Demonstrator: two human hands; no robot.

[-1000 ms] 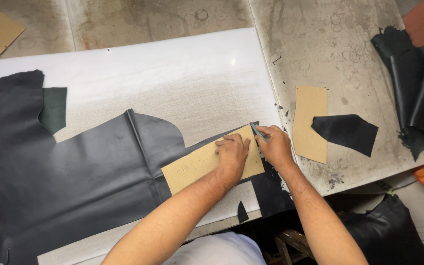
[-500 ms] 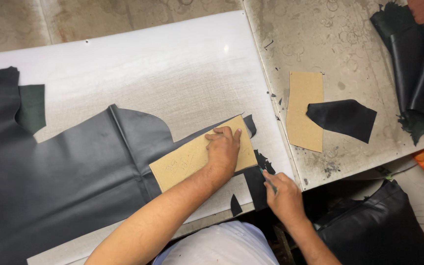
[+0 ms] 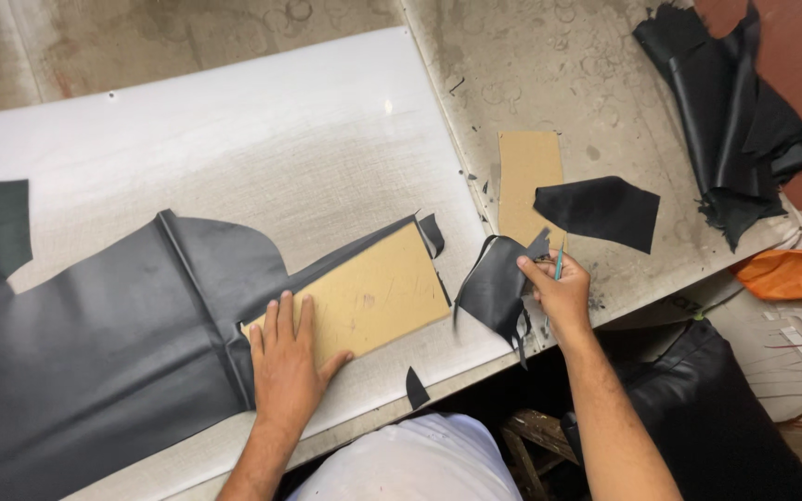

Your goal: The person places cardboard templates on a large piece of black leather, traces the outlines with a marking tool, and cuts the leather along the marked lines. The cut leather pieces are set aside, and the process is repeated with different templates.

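Observation:
My left hand (image 3: 288,357) lies flat, fingers spread, on the near left end of a tan cardboard template (image 3: 373,292). The template rests on a large sheet of black leather (image 3: 95,353) spread over a white cutting board (image 3: 234,139). My right hand (image 3: 559,289) is raised at the board's right edge. It pinches a cut scrap of black leather (image 3: 497,288) and also holds a thin teal-handled knife (image 3: 557,269). The scrap hangs clear of the board.
A second tan cardboard piece (image 3: 526,176) lies on the grey table with a black leather cut-out (image 3: 601,211) partly over it. More black leather (image 3: 735,121) is heaped at the far right. Orange material (image 3: 795,274) sits beyond the table edge. Small black offcuts (image 3: 417,388) lie on the board.
My left hand slid from the template's right end to its left end. My right hand moved off the template's edge, took up a cut scrap of leather and lifted it to the right.

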